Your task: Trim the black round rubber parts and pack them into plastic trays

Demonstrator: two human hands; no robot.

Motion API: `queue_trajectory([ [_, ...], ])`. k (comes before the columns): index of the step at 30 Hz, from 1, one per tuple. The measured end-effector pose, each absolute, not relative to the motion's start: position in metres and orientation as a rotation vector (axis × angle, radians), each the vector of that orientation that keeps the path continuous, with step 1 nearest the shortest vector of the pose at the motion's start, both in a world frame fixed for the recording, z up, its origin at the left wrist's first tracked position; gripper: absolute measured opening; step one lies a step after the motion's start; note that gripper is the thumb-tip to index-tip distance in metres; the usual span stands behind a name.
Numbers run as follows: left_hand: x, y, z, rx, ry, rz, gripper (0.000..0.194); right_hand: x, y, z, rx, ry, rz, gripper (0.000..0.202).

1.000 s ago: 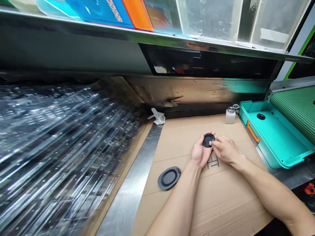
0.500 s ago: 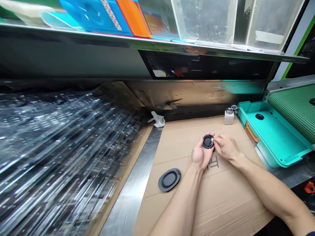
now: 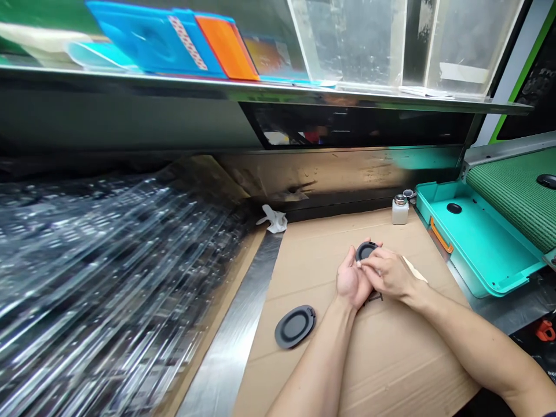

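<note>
In my left hand (image 3: 353, 279) rests a black oval plastic part (image 3: 364, 250) with a raised rim, held between thumb and fingers. My right hand (image 3: 388, 272) is closed in a pinch over the part's near edge and covers some of it. A small white piece (image 3: 359, 264) that looks like cloth shows at its fingertips. Behind the knuckles a pale strip (image 3: 414, 270) sticks out; I cannot tell whether it is the same piece. Left of my left forearm, a second black oval part (image 3: 295, 327) lies on the cardboard sheet (image 3: 304, 260).
A white bottle with a metal cap (image 3: 400, 209) stands at the cardboard's back right. Beside it, a teal tray (image 3: 486, 246) holds a black part (image 3: 454, 208). A green conveyor belt (image 3: 516, 179) runs at right. Clear plastic wrap (image 3: 108, 278) covers the left; a shelf (image 3: 304, 95) hangs overhead.
My right hand has shifted left and down across the oval part, from its right side to its near edge. The pale strip behind the knuckles has come into view.
</note>
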State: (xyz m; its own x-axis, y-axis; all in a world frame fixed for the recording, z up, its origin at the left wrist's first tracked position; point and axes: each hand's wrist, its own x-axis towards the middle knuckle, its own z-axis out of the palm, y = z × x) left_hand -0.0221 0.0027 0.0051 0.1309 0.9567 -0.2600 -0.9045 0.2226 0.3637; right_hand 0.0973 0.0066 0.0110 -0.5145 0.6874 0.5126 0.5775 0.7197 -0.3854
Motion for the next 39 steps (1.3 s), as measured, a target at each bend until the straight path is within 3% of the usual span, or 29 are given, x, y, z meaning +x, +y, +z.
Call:
queue_trajectory([
  [6,-0.01,0.001,0.006,0.165,0.451,1.301,0.043,0.104,0.016,0.013,-1.144,-2.052,0.051,0.021],
  [22,-0.014,-0.001,0.003,0.171,0.525,1.247,0.043,0.096,0.006,0.018,-1.032,-2.388,0.093,0.015],
  [29,-0.003,-0.001,0.0,0.185,0.488,1.246,0.038,0.096,0.02,0.02,-1.329,-2.271,-0.195,0.022],
  [39,-0.01,0.003,-0.004,0.162,0.536,1.347,0.038,0.101,0.013,0.016,-1.186,-2.336,0.016,0.016],
])
